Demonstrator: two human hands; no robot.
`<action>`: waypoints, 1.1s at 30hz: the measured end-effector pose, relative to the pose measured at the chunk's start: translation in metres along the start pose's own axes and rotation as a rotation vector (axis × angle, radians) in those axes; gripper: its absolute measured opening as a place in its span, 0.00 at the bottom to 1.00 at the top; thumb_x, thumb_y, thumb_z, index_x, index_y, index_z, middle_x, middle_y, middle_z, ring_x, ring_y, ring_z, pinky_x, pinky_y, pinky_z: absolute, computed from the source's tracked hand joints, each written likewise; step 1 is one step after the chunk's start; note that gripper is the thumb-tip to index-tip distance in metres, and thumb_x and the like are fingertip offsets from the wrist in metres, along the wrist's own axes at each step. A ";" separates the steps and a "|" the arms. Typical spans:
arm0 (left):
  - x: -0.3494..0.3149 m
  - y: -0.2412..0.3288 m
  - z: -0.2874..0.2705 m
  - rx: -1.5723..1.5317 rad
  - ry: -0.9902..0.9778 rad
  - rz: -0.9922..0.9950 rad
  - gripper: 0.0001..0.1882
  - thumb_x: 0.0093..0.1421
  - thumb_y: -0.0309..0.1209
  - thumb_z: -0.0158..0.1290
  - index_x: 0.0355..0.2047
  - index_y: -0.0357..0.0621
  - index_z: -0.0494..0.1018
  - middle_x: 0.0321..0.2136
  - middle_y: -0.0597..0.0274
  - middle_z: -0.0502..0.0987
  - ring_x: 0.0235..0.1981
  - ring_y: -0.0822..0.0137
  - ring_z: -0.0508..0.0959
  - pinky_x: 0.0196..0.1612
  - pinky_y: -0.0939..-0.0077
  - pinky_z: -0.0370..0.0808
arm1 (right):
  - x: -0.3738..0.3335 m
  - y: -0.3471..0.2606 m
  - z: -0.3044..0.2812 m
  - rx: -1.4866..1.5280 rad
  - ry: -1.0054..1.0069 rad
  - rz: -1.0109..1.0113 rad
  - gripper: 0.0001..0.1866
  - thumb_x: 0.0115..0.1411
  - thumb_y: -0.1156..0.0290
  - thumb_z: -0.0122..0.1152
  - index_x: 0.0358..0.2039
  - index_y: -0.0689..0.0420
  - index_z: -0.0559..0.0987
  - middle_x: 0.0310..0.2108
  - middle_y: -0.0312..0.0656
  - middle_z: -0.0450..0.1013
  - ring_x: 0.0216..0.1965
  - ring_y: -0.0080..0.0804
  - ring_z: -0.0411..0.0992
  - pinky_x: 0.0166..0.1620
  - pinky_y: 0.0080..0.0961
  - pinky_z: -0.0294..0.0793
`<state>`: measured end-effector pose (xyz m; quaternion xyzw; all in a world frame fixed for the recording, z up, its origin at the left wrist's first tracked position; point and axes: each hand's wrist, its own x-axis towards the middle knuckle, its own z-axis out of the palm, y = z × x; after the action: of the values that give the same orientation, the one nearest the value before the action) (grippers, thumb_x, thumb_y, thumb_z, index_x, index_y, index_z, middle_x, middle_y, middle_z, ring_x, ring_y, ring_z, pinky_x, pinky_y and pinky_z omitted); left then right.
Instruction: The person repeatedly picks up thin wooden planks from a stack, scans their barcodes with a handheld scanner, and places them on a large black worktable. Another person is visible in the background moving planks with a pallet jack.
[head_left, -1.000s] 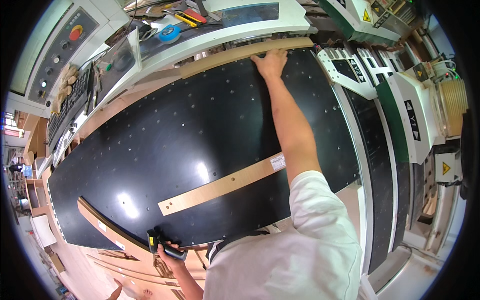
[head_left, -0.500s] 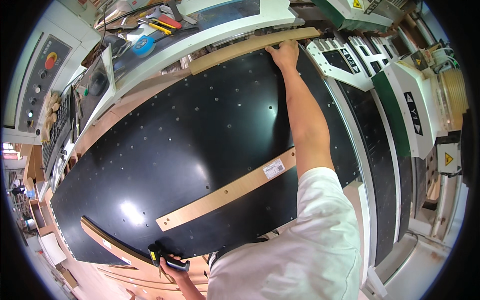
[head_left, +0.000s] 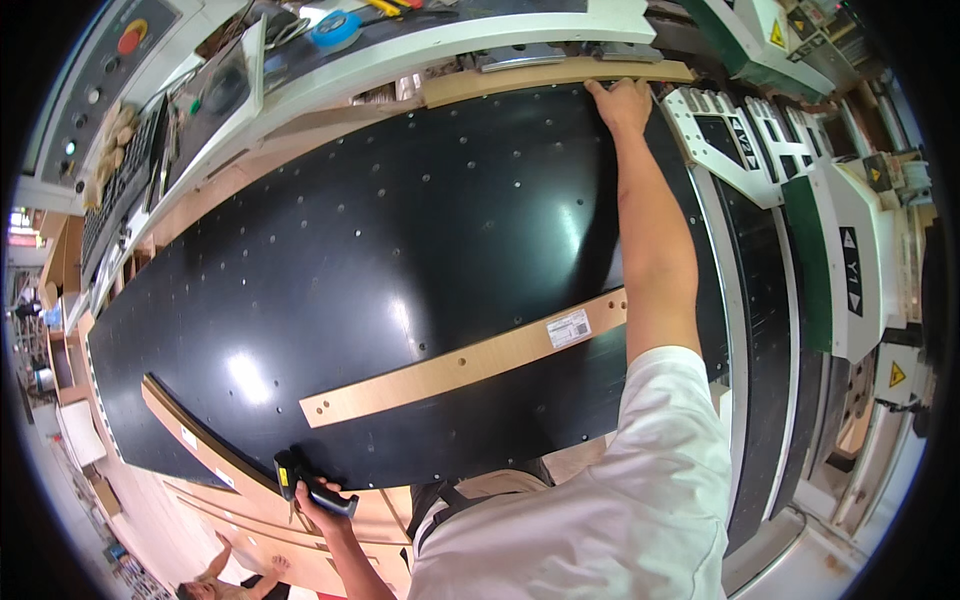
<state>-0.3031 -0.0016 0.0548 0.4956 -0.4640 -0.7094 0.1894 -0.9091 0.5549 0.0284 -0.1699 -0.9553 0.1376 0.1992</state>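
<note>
At the far edge of the black table (head_left: 330, 270), my right hand (head_left: 625, 105) grips a long light-wood strip (head_left: 520, 80), thumb on its near side. The fingertips are partly hidden behind it. My left hand (head_left: 318, 503) is closed round the handle of a black and yellow handheld scanner (head_left: 290, 475), low by the near edge. Between my hands a drilled wooden strip (head_left: 410, 383) lies flat on the table, with a white label (head_left: 570, 328) near its right end. Another labelled wooden panel (head_left: 205, 440) sits near the left end, beside the scanner.
Machine heads with white and green housings (head_left: 830, 265) stand at the right. Beyond the far edge are a keyboard (head_left: 125, 180), a roll of blue tape (head_left: 335, 30) and a panel with a red button (head_left: 130, 38). Another person's arms (head_left: 250, 575) show at bottom left, near stacked wooden boards (head_left: 240, 525).
The whole view has shifted, so the table's far side sits further right. Both hands keep their grips. More of the other person has come into view at bottom left.
</note>
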 end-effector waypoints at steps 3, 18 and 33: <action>-0.001 0.002 -0.001 0.024 0.015 -0.036 0.17 0.62 0.47 0.54 0.41 0.48 0.70 0.24 0.63 0.77 0.17 0.67 0.77 0.19 0.75 0.76 | -0.001 0.007 0.007 -0.070 0.028 -0.046 0.38 0.54 0.40 0.63 0.45 0.67 0.80 0.61 0.61 0.64 0.64 0.53 0.60 0.66 0.41 0.58; -0.112 -0.063 -0.028 0.031 -0.107 0.218 0.21 0.60 0.36 0.53 0.49 0.37 0.67 0.22 0.57 0.75 0.22 0.66 0.78 0.26 0.75 0.74 | -0.324 0.011 -0.208 0.273 -0.565 -0.842 0.36 0.49 0.63 0.74 0.57 0.62 0.70 0.57 0.55 0.67 0.58 0.55 0.65 0.60 0.41 0.65; -0.451 -0.262 -0.326 -0.203 0.543 0.137 0.12 0.56 0.35 0.60 0.30 0.36 0.78 0.22 0.64 0.78 0.25 0.74 0.76 0.32 0.74 0.74 | -0.719 -0.073 -0.327 0.972 -1.183 -0.777 0.29 0.63 0.73 0.59 0.63 0.60 0.63 0.51 0.43 0.69 0.48 0.33 0.70 0.52 0.27 0.70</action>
<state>0.2312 0.3041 0.0453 0.6133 -0.3552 -0.5794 0.4025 -0.1690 0.2796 0.1017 0.3733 -0.7275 0.5195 -0.2479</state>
